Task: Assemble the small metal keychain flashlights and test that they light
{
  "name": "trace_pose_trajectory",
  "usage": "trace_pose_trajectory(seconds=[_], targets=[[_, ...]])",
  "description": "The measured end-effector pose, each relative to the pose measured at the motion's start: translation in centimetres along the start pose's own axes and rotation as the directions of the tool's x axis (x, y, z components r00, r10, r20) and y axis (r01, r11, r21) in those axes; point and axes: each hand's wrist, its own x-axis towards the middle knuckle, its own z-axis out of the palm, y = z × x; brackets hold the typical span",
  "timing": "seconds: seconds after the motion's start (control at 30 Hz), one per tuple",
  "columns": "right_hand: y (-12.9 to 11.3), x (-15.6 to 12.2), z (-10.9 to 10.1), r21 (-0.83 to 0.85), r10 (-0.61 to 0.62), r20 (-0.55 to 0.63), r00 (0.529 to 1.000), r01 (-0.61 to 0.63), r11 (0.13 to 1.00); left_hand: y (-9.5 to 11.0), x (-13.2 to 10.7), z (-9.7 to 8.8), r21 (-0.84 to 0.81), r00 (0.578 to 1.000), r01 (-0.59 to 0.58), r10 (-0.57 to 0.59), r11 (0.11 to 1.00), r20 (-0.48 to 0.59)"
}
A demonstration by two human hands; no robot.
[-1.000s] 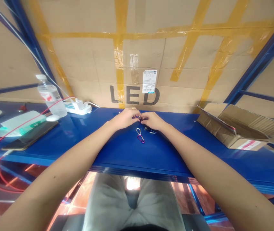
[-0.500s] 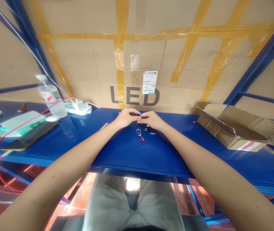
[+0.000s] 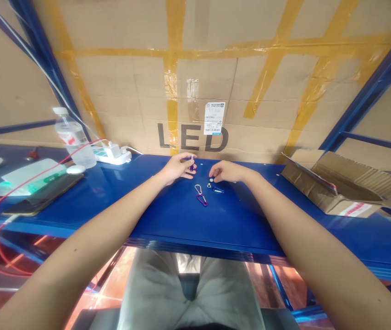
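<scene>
Purple piece (image 3: 191, 168) is clamped in the fingers of the left hand (image 3: 177, 168), near the tabletop's (image 3: 188, 224) back edge. Right hand (image 3: 228, 172) is at a metal bit (image 3: 211, 180); whether its fingers grip cannot be told. Apparent step: handling small parts; next calls for a fine pinch.

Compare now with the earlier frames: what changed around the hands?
The hands have parted. The right hand moved right and slightly toward the person, away from the purple piece, and is now by a small metal part; whether it grips anything is unclear. The left hand edged left, still holding the purple piece. The silver carabiner, magenta carabiner and blue carabiner stayed put.
</scene>
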Motion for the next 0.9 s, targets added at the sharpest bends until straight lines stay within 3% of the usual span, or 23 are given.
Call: trace_pose_trajectory(seconds=[0.17, 0.27, 0.5, 0.73, 0.9], targets=[[0.3, 0.1, 0.6, 0.038, -0.068, 0.035, 0.997, 0.067, 0.997, -0.4, 0.2, 0.0, -0.016, 0.999, 0.015, -0.014, 1.000, 0.052], [0.1, 0.2, 0.9, 0.071, -0.078, -0.010, 0.997, 0.079, 0.994, -0.9, 0.5, -0.2, 0.008, 0.999, 0.013, -0.014, 1.000, 0.052], [-1.0, 0.1, 1.4, 0.345, -0.098, -0.078, 0.992, 0.119, 0.931, -1.1, 0.6, -0.2, 0.081, 0.998, 0.002, -0.008, 0.997, 0.069], [-1.4, 0.4, 1.7, 0.463, -0.089, -0.209, 0.974, 0.179, 0.868, -0.8, 0.4, 0.0, 0.131, 0.993, -0.023, 0.008, 0.991, 0.118], [-2.3, 0.4, 1.6, 0.420, -0.122, -0.387, 0.914, 0.293, 0.859, -0.9, 0.4, 0.0, 0.161, 0.990, -0.045, 0.022, 0.986, 0.138]])
